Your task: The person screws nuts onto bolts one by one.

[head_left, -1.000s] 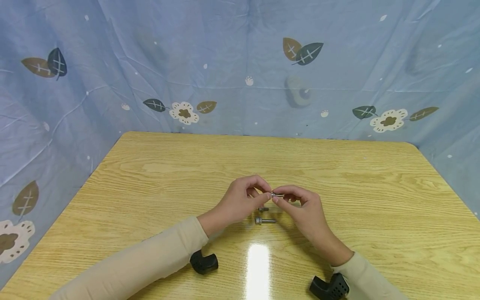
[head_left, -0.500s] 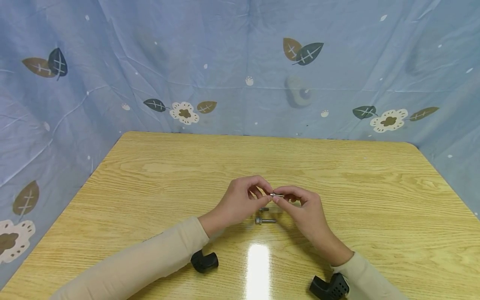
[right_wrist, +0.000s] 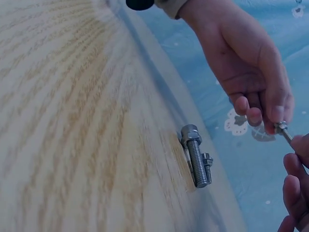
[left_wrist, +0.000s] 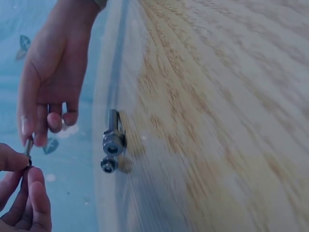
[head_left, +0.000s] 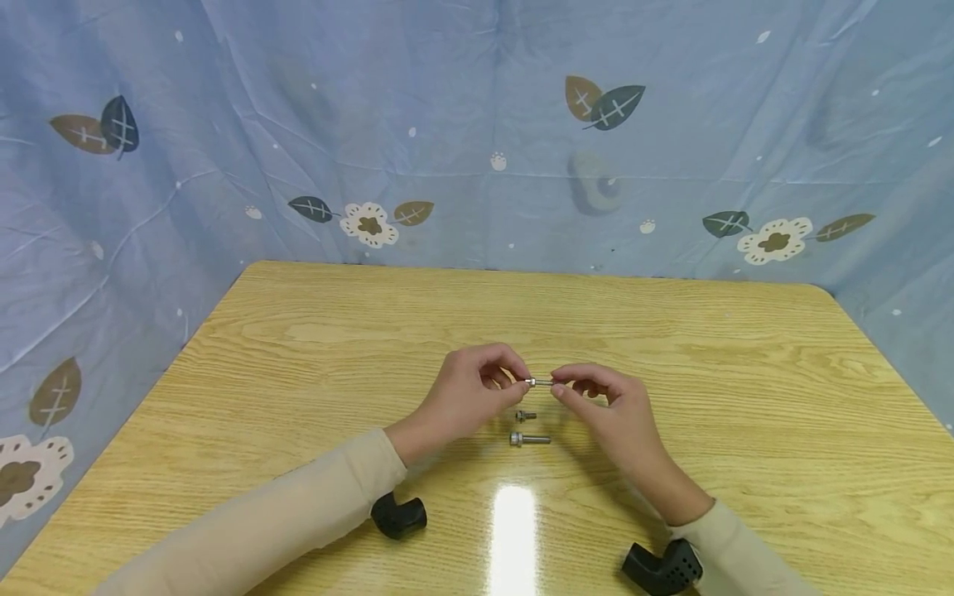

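Between my two hands a slim metal bolt [head_left: 542,382] lies level above the table, with a nut [right_wrist: 281,125] near its head end. My left hand [head_left: 471,396] pinches the head end between thumb and index finger, hiding most of the head. The thumb and index finger of my right hand [head_left: 620,418] pinch the tip of the shank. Below the hands, two bolts with nuts lie side by side on the table: a small one [head_left: 526,415] and, nearer me, a thicker, longer one [head_left: 532,439]. Both heads point left.
The wood-grain table [head_left: 358,323] runs back to a blue patterned curtain [head_left: 462,108]. Black wrist-worn pieces [head_left: 400,516] hang below both forearms, close over the tabletop. A bright reflection shows near the front.
My hands have drawn slightly apart, the left moving left and the right moving right. More of the held bolt's shank shows, and the small bolt on the table is uncovered.
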Motion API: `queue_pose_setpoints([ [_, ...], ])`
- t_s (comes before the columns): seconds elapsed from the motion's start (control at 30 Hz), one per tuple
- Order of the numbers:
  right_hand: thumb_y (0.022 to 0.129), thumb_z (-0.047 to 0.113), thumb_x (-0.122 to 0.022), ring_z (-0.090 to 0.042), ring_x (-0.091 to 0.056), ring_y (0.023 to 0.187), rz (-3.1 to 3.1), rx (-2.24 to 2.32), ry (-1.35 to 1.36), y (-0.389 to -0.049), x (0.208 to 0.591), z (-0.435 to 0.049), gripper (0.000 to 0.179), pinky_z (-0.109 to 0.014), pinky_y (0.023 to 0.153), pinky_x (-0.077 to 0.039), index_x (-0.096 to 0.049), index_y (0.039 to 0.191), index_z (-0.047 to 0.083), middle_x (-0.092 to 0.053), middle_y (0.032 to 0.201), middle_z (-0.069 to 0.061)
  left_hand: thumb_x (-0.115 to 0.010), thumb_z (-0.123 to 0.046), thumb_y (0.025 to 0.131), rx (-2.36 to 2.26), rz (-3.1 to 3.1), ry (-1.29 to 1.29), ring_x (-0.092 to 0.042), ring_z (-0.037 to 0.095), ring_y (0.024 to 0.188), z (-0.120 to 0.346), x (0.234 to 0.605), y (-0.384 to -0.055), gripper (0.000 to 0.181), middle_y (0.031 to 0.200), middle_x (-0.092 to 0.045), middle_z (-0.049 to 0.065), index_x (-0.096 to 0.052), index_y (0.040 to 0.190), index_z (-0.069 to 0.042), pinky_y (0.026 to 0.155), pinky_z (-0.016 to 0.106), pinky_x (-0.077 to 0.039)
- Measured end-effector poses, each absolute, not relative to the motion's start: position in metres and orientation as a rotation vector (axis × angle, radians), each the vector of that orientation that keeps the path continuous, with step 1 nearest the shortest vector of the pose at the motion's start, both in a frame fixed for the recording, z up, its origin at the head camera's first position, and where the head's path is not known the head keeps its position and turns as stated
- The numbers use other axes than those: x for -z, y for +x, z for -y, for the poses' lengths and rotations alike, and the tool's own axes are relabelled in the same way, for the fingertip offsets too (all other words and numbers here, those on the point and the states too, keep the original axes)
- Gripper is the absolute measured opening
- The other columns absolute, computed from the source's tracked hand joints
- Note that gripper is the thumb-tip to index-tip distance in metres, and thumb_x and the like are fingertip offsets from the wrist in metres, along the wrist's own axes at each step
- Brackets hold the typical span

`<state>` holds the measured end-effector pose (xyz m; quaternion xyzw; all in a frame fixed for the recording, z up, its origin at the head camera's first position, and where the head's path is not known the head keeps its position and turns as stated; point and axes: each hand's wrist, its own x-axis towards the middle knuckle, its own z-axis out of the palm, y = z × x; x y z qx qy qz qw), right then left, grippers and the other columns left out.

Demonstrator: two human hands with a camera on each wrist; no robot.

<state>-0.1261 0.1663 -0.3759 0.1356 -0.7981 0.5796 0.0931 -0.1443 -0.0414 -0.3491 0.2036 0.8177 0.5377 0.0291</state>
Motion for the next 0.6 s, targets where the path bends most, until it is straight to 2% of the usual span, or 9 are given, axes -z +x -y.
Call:
queue_pose_setpoints([
  [0.3,0.088,0.010,-0.071,-0.006,-0.060,0.080,2.355,-1.652,0.520,-0.1281,0.3767,-0.1676,0.011,-0.021,0.073,-0.046,-0.073,0.097,0.004,-0.072,0.091,0.008,-0.070,-0.011,0.088,-1.656,-2.492,0.618,-0.065,0.012,0.077,0.0475,0.3478,-0.1450,0.006,0.092,-0.068,-0.003,-0.070,0.088,-0.017,0.066,0.027,-0.055],
  [0.6,0.087,0.011,-0.072,-0.005,-0.059,0.078,2.382,-1.632,0.444,-0.1278,0.3765,-0.1635,0.007,-0.021,0.072,-0.046,-0.075,0.093,0.010,-0.073,0.088,0.003,-0.069,-0.012,0.088,-1.634,-2.488,0.605,-0.066,0.011,0.077,0.0470,0.3482,-0.1466,0.005,0.093,-0.068,-0.004,-0.070,0.089,-0.016,0.068,0.029,-0.055],
])
